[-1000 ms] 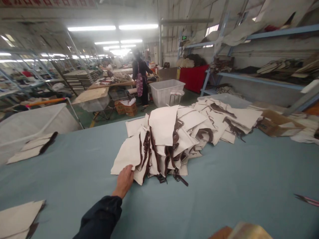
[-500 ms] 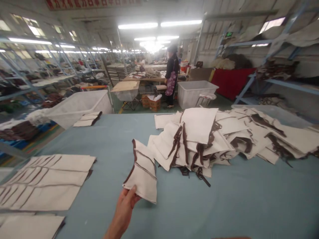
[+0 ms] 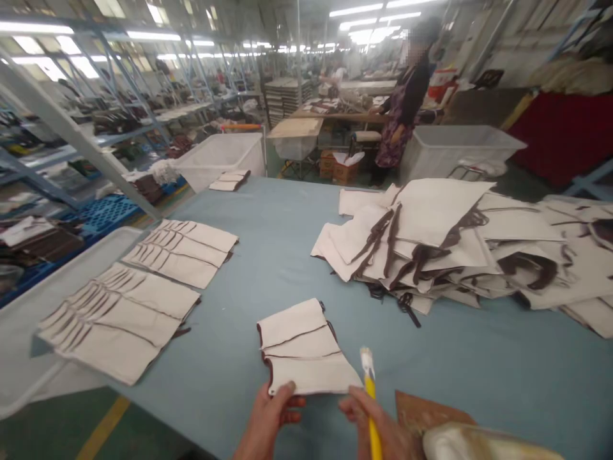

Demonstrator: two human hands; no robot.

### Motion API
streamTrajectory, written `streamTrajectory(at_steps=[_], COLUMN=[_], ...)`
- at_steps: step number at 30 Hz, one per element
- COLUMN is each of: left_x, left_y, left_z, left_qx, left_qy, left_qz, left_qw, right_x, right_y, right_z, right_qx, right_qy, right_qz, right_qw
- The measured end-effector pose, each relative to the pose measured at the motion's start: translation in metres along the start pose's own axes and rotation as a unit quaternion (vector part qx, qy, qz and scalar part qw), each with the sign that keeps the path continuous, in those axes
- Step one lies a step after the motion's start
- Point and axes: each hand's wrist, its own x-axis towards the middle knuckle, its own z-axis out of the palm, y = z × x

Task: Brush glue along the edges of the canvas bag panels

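My left hand (image 3: 274, 418) is closed on the near left corner of a cream fabric piece (image 3: 304, 348), thumb on top. Dark brown edging and two dark seam lines run along that piece. A yellow-handled brush (image 3: 371, 399) with a whitish tip points up from my right hand (image 3: 368, 415), whose fingers are curled at the piece's near right corner. Whether those fingers also pinch the fabric I cannot tell. To the right lies a large heap of similar cream pieces (image 3: 445, 211) with dark trim.
Overlapping rows of cream pieces (image 3: 122, 313) lie on the blue-grey table (image 3: 268, 249) at left, and a small stack (image 3: 230, 180) at its far edge. Near my right hand are a brown flat piece (image 3: 426, 409) and a pale container (image 3: 479, 444). Beyond, a person (image 3: 405, 96) stands between white bins (image 3: 460, 150).
The view has swung left. My left hand has brought the fabric piece nearer and lower. My right hand has come into view with the brush.
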Motion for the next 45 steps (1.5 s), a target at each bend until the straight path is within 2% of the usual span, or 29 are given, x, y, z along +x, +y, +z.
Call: streamTrajectory(at_steps=[2, 4, 8, 12, 13, 15, 17, 19, 21, 24, 29, 33, 37, 40, 42, 45], left_x=[-0.018, -0.034, -0.059, -0.075, -0.078, -0.079, -0.076, -0.07, -0.066, -0.062, -0.061, -0.062, -0.072, -0.086, -0.095, -0.103], left_y=[0.006, 0.012, 0.024, 0.03, 0.031, 0.033, 0.033, 0.032, 0.031, 0.029, 0.035, 0.042, 0.049, 0.063, 0.077, 0.095], left_z=[0.01, 0.016, 0.02, 0.006, -0.001, -0.015, -0.027, -0.032, -0.03, -0.025, -0.024, -0.02, -0.017, -0.02, -0.02, -0.011], left_qx=[0.035, 0.058, 0.079, 0.193, 0.227, 0.277, 0.297, 0.305, 0.317, 0.333, 0.323, 0.322, 0.327, 0.342, 0.349, 0.327], left_qy=[-0.032, -0.072, -0.152, -0.203, -0.192, -0.13, -0.054, -0.028, -0.054, -0.095, -0.058, -0.129, -0.214, -0.274, -0.319, -0.389], left_qz=[0.031, 0.049, 0.049, 0.1, 0.143, 0.274, 0.41, 0.493, 0.531, 0.558, 0.615, 0.622, 0.578, 0.483, 0.402, 0.303], left_qw=[0.998, 0.995, 0.984, 0.955, 0.944, 0.912, 0.861, 0.814, 0.784, 0.754, 0.717, 0.702, 0.716, 0.758, 0.784, 0.806], right_x=[0.007, 0.013, 0.017, 0.013, 0.012, 0.007, 0.0, -0.007, -0.014, -0.022, -0.033, -0.043, -0.048, -0.044, -0.04, -0.034], right_y=[-0.001, -0.002, -0.007, -0.014, -0.016, -0.017, -0.016, -0.015, -0.016, -0.024, -0.037, -0.039, -0.046, -0.062, -0.076, -0.088], right_z=[0.001, 0.0, -0.007, -0.018, -0.021, -0.028, -0.033, -0.037, -0.04, -0.042, -0.043, -0.044, -0.045, -0.048, -0.049, -0.049], right_qx=[-0.055, -0.09, -0.11, -0.082, -0.075, -0.077, -0.097, -0.121, -0.14, -0.159, -0.157, -0.164, -0.155, -0.141, -0.12, -0.088], right_qy=[-0.022, -0.051, -0.085, -0.082, -0.073, -0.054, -0.045, -0.039, -0.021, 0.007, 0.015, 0.029, 0.026, 0.023, -0.005, -0.035], right_qz=[-0.139, -0.216, -0.283, -0.283, -0.277, -0.259, -0.244, -0.244, -0.25, -0.26, -0.248, -0.241, -0.222, -0.203, -0.193, -0.156], right_qw=[0.988, 0.971, 0.949, 0.952, 0.955, 0.961, 0.964, 0.962, 0.958, 0.952, 0.956, 0.956, 0.962, 0.969, 0.974, 0.983])
